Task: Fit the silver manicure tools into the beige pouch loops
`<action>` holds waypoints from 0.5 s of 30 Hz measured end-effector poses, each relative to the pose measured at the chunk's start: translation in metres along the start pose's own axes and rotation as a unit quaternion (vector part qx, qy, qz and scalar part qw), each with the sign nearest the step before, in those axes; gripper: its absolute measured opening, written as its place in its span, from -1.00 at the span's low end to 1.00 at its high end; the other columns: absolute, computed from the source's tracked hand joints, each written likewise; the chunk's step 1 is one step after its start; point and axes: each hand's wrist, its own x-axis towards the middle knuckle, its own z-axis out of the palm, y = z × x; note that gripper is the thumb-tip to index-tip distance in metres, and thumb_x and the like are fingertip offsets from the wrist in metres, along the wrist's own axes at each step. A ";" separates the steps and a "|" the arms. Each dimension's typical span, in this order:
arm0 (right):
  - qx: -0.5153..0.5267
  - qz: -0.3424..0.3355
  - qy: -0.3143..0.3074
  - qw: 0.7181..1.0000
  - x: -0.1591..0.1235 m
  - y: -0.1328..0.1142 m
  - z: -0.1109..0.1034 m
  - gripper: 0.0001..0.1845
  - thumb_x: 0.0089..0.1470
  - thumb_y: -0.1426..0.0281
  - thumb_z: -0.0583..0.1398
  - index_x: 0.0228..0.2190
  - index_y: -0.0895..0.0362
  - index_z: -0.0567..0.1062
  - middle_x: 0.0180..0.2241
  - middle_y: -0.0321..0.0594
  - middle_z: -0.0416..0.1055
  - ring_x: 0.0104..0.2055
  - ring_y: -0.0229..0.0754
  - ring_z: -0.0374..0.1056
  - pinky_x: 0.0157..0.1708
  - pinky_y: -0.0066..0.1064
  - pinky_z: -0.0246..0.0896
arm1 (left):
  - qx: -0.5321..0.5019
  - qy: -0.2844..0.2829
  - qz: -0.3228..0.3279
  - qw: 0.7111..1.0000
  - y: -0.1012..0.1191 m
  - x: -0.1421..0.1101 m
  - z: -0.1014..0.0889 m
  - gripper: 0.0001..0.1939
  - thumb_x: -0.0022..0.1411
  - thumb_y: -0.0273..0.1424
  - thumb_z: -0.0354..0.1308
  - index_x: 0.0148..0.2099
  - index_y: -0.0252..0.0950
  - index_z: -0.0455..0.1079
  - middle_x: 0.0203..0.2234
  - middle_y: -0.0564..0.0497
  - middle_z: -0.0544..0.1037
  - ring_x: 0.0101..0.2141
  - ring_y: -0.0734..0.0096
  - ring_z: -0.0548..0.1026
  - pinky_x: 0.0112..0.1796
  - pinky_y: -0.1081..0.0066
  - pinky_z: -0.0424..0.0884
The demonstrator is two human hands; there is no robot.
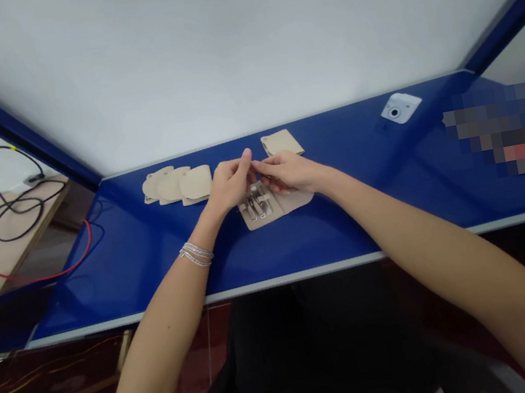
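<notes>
Head view, looking down on both hands at the middle of the frame; the left hand (pixel 231 185) is half closed with its thumb raised, and the right hand (pixel 289 173) reaches across, its fingertips (pixel 255 165) just by that thumb; both may be pinching something small, but I cannot tell. Directly beneath them lies a beige card holder (pixel 296 200) with metal pieces (pixel 255 206) set into it, partly under the right hand; any print on it is too small to read. A silver chain bracelet (pixel 196 254) circles the left wrist; overlapping beige cards (pixel 177 186) lie upper left of the hands, a single beige card (pixel 282 143) just above them, all on a glossy blue tabletop (pixel 331 238); a small white device (pixel 401 108) with a round lens sits further right; a black cable (pixel 4 201) and red wire (pixel 70 257) lie at far left.
</notes>
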 end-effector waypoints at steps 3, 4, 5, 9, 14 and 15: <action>0.007 0.001 0.001 1.000 0.001 0.002 0.000 -0.47 0.04 -0.06 0.18 -0.52 0.18 0.35 -0.69 -0.35 0.21 -0.72 -0.42 0.06 -0.76 -0.55 -0.05 | 0.012 0.004 -0.001 1.000 0.001 0.000 0.000 -0.34 0.29 0.10 -0.14 -0.57 -0.31 0.34 -0.77 0.05 0.32 -0.68 0.54 0.28 -0.58 0.47 0.19; 0.009 0.001 0.003 1.000 0.001 0.002 0.000 -0.47 0.04 -0.06 0.19 -0.52 0.18 0.35 -0.69 -0.35 0.21 -0.71 -0.43 0.07 -0.76 -0.56 -0.04 | 0.014 0.005 -0.002 1.000 0.001 0.000 -0.001 -0.34 0.29 0.10 -0.15 -0.58 -0.31 0.34 -0.77 0.05 0.33 -0.68 0.54 0.28 -0.57 0.47 0.19; 0.011 0.001 0.004 1.000 0.001 0.002 0.000 -0.47 0.04 -0.06 0.19 -0.51 0.18 0.35 -0.68 -0.35 0.22 -0.71 -0.43 0.07 -0.76 -0.56 -0.04 | 0.016 0.005 -0.002 1.000 0.002 0.000 -0.001 -0.34 0.29 0.10 -0.14 -0.58 -0.31 0.34 -0.77 0.05 0.33 -0.68 0.54 0.28 -0.57 0.47 0.19; 0.020 0.003 0.005 1.000 0.000 0.001 0.000 -0.48 0.03 -0.06 0.20 -0.52 0.18 0.35 -0.66 -0.33 0.21 -0.69 -0.41 0.08 -0.77 -0.55 -0.05 | 0.020 0.008 0.000 1.000 0.002 0.000 -0.001 -0.35 0.30 0.08 -0.14 -0.58 -0.31 0.35 -0.78 0.05 0.32 -0.69 0.54 0.28 -0.58 0.47 0.19; 0.023 -0.001 0.002 1.000 -0.001 0.000 0.000 -0.48 0.03 -0.05 0.20 -0.51 0.18 0.35 -0.66 -0.32 0.21 -0.69 -0.41 0.07 -0.76 -0.53 -0.06 | 0.012 0.008 0.000 1.000 0.002 -0.001 -0.001 -0.35 0.30 0.08 -0.13 -0.58 -0.31 0.34 -0.78 0.06 0.32 -0.69 0.54 0.28 -0.58 0.47 0.19; 0.023 -0.001 0.002 1.000 -0.001 0.000 0.000 -0.49 0.03 -0.05 0.20 -0.50 0.18 0.36 -0.66 -0.32 0.21 -0.69 -0.41 0.07 -0.76 -0.53 -0.06 | 0.009 0.010 0.001 1.000 0.002 0.000 -0.001 -0.35 0.29 0.08 -0.12 -0.58 -0.31 0.33 -0.77 0.05 0.32 -0.69 0.54 0.28 -0.58 0.47 0.19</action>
